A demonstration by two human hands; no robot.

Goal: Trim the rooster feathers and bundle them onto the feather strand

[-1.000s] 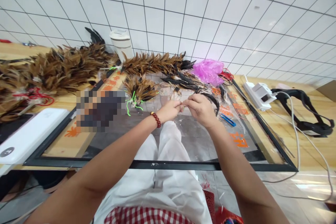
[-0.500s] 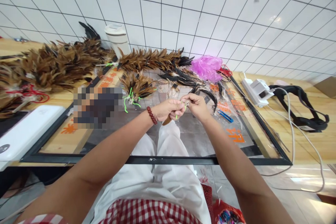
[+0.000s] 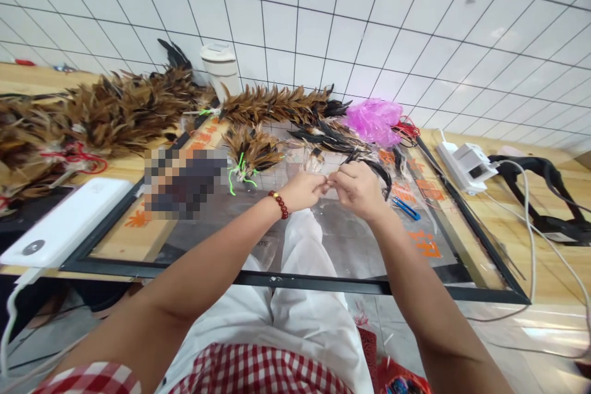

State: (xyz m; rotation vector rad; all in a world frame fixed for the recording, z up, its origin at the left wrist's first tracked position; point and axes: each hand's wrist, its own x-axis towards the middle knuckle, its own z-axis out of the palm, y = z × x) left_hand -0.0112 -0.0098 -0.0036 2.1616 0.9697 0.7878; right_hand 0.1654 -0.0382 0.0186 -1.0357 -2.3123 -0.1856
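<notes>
My left hand [image 3: 305, 190], with a dark red bead bracelet [image 3: 279, 204] at the wrist, is closed in a pinch over the glass-topped frame. Its fingertips meet those of my right hand [image 3: 357, 188], which is also closed with curled fingers. Whatever lies between the fingers is too small or hidden to make out. Beyond my left hand sits a short bundle of brown feathers [image 3: 253, 146] tied with bright green string [image 3: 240, 171]. Loose black and brown feathers [image 3: 330, 137] lie just past both hands. A blue box cutter [image 3: 406, 208] rests to the right of my right hand.
A long feather duster [image 3: 281, 104] lies along the back, beside a pink plastic bag [image 3: 375, 120] and a white lidded bin [image 3: 219, 68]. More feather bundles [image 3: 124, 114] and a white power bank [image 3: 67, 221] are left. A power strip [image 3: 466, 166] with cables and a black headband [image 3: 545, 197] are right.
My right hand has turned so its back shows more, still meeting the left fingertips. The brown feather tip and green string seen at my left hand are no longer visible. The view has shifted slightly.
</notes>
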